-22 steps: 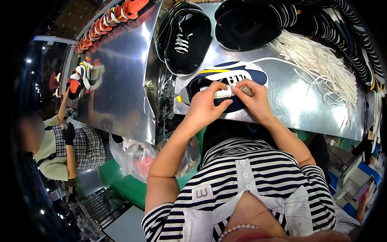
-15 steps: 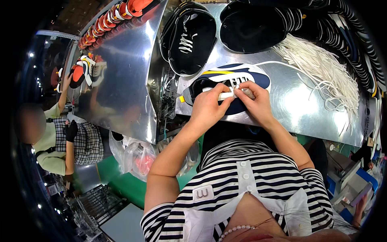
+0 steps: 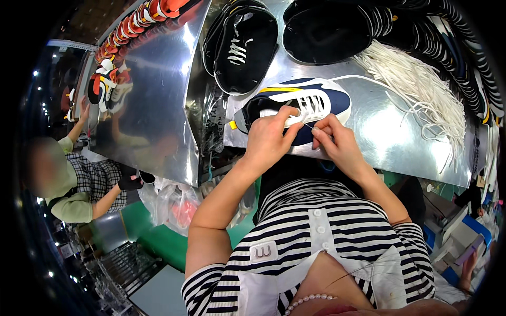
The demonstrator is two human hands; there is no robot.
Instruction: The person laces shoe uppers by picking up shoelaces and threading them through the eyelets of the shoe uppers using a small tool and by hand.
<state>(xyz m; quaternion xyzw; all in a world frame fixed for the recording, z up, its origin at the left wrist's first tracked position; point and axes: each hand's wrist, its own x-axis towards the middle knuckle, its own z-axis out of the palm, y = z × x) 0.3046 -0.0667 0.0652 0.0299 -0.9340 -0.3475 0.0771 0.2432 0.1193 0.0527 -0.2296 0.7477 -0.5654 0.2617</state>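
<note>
Now my left hand (image 3: 269, 138) presses closed on the navy and white shoe (image 3: 295, 108) lying on the metal table (image 3: 390, 137), while my right hand (image 3: 334, 141) pinches its white lace (image 3: 307, 125), which I judge must be threaded through the next eyelet.

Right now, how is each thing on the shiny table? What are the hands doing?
Blue shoe: lying on its side, partly laced.
Left hand: resting on the shoe, pinching the white lace.
Right hand: fingers pinched on the lace end.
Black shoes: lying idle, one laced.
White laces: loose in a pile.
</note>
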